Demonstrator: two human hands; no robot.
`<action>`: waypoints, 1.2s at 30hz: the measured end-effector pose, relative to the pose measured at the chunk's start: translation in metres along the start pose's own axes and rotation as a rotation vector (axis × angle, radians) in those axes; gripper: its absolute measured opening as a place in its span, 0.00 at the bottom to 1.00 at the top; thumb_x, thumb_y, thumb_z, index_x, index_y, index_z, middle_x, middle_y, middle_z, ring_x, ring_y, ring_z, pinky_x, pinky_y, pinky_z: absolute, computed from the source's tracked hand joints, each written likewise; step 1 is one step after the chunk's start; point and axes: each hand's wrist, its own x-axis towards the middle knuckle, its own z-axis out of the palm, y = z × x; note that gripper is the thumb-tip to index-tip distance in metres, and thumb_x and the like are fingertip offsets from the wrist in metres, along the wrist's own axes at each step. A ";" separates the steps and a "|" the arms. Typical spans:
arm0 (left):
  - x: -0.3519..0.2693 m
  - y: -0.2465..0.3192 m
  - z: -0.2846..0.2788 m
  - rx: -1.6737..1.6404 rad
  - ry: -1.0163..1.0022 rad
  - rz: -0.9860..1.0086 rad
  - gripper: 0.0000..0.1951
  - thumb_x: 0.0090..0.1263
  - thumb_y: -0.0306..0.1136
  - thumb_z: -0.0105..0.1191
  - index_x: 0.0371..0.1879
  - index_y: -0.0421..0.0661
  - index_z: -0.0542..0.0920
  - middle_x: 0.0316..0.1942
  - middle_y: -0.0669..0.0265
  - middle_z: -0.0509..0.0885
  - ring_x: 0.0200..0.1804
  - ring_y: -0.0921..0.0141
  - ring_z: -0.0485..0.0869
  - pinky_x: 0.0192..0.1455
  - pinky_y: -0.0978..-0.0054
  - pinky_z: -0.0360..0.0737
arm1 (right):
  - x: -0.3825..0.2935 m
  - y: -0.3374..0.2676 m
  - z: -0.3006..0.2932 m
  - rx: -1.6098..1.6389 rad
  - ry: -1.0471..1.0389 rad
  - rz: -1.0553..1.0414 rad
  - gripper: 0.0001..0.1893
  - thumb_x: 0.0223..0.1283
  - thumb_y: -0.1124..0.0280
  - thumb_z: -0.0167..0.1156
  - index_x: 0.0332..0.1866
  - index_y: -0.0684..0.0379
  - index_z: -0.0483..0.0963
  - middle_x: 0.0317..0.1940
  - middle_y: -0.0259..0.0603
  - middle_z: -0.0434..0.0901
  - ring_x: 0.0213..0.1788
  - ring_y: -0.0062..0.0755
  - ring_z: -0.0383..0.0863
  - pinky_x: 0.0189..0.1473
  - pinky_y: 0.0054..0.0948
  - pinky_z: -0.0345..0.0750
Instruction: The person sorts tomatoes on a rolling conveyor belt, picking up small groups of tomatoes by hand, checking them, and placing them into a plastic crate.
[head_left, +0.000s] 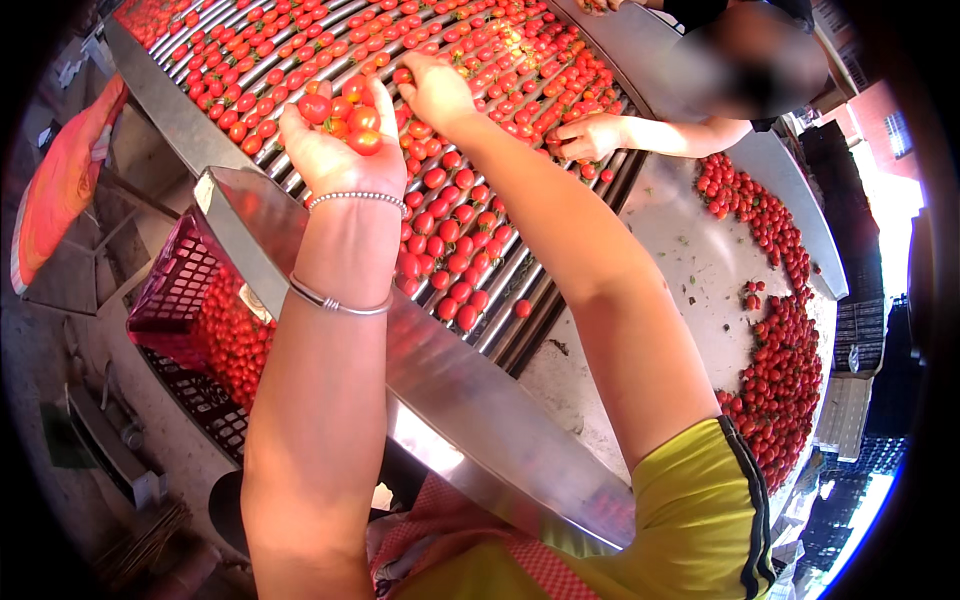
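Observation:
My left hand (349, 161) is turned palm up over the roller conveyor, its fingers curled around several red and orange cherry tomatoes (364, 118). Just right of it, my right hand (439, 94) reaches down to the rollers, with a single red tomato (403, 76) between thumb and forefinger. Around both hands, rows of cherry tomatoes (450, 225) lie in the gaps between the metal rollers (517, 330). Some have green stalks attached.
Across the conveyor, a co-worker's hand (589, 137) touches tomatoes. A steel side rail (480, 397) runs before me. Below left stands a purple plastic crate (169, 292) of small tomatoes. Tomatoes (787, 352) are heaped along the rim of a metal tray (675, 247) at right.

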 end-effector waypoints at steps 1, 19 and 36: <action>0.000 0.000 0.000 0.004 0.001 0.001 0.26 0.73 0.50 0.38 0.60 0.42 0.67 0.51 0.53 0.75 0.50 0.53 0.77 0.51 0.61 0.82 | 0.002 -0.002 0.010 -0.166 -0.062 -0.101 0.16 0.55 0.68 0.59 0.50 0.55 0.76 0.44 0.45 0.80 0.53 0.47 0.75 0.53 0.41 0.74; -0.039 0.049 0.014 -0.368 -0.150 -0.361 0.19 0.69 0.48 0.46 0.41 0.42 0.73 0.45 0.50 0.77 0.50 0.52 0.78 0.50 0.57 0.83 | -0.135 -0.066 -0.121 1.497 -0.085 0.800 0.08 0.70 0.71 0.50 0.49 0.63 0.69 0.40 0.45 0.81 0.35 0.35 0.84 0.38 0.26 0.83; -0.121 0.271 -0.152 0.326 0.432 0.084 0.26 0.70 0.51 0.35 0.58 0.46 0.73 0.59 0.56 0.74 0.62 0.49 0.69 0.66 0.40 0.62 | -0.160 -0.272 -0.077 0.823 -0.395 -0.209 0.27 0.58 0.70 0.61 0.62 0.69 0.64 0.46 0.58 0.78 0.45 0.39 0.83 0.49 0.31 0.78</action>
